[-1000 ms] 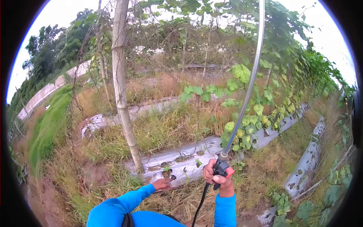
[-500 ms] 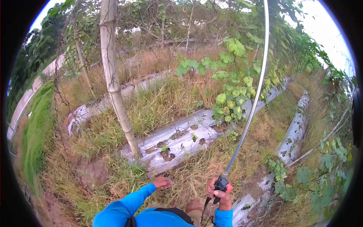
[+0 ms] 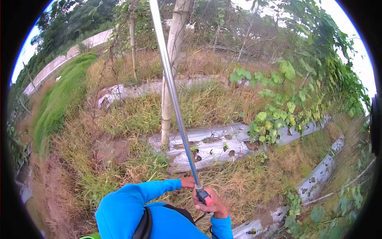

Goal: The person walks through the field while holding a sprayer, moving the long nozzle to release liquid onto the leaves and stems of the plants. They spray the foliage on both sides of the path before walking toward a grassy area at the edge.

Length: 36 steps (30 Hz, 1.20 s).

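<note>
My right hand [image 3: 211, 202] is wrapped round the handle of a long metal sprayer wand [image 3: 175, 93], which has a red and black piece at its lower end. The wand points up and leans left, running past the top edge of the view. My left hand [image 3: 188, 183] is at the wand's base, just beside the right hand. Its fingers are mostly hidden behind the tube and the handle. A dark hose [image 3: 200, 217] hangs below the right hand.
A wooden post [image 3: 167, 115] stands behind the wand. Plastic-covered planting beds [image 3: 215, 157] with holes and small seedlings run across dry grass. Leafy vines [image 3: 274, 115] climb on the right. A thin pole [image 3: 338, 189] lies at the lower right.
The view has turned left. The wand has swung from leaning right to leaning left. My left hand has come across from the side to the wand's base.
</note>
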Each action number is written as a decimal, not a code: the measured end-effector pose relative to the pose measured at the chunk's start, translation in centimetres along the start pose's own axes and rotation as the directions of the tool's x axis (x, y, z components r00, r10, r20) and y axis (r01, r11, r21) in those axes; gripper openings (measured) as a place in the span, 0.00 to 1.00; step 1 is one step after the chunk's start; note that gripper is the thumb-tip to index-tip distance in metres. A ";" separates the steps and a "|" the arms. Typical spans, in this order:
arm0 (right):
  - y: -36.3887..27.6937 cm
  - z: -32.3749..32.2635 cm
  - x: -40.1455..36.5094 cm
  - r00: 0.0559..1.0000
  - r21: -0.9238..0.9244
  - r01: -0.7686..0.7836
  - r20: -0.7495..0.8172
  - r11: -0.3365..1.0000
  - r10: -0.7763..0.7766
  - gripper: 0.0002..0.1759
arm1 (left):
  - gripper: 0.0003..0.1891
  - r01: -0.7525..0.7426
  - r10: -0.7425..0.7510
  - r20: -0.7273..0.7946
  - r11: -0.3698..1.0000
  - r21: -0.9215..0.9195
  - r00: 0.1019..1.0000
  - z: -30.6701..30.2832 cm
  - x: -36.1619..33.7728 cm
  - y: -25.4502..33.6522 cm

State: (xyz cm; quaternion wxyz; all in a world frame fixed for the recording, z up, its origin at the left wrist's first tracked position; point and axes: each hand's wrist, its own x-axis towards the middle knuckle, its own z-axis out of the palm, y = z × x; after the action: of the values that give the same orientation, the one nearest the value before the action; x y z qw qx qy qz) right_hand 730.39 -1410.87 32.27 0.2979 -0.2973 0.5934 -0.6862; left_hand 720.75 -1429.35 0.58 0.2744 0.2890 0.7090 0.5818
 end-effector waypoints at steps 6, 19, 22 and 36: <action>3.1 5.5 2.3 0.976 -0.250 0.215 0.034 0.944 -0.213 0.17 | 0.19 -0.083 0.070 0.086 0.985 0.154 0.994 2.0 -8.5 12.2; -0.9 13.0 7.2 0.951 -0.500 0.133 -0.180 0.856 -0.253 0.17 | 0.17 0.177 -0.179 -0.026 0.982 -0.066 0.984 5.5 -15.9 10.2; -0.1 14.4 7.4 0.962 -0.444 0.145 -0.145 0.884 -0.231 0.17 | 0.16 0.204 -0.205 -0.025 0.977 -0.063 0.978 5.3 -16.3 10.9; -3.0 16.5 16.1 0.945 -0.632 0.246 -0.014 0.735 -0.328 0.18 | 0.15 0.316 -0.342 -0.119 0.928 -0.196 0.932 1.6 -20.2 9.7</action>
State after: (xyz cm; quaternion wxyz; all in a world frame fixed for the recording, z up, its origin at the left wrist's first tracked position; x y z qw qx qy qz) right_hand 732.43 -1433.28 38.13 0.0359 -0.4232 0.7502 -0.5067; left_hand 736.53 -1441.49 10.94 0.3377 0.0958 0.7129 0.6071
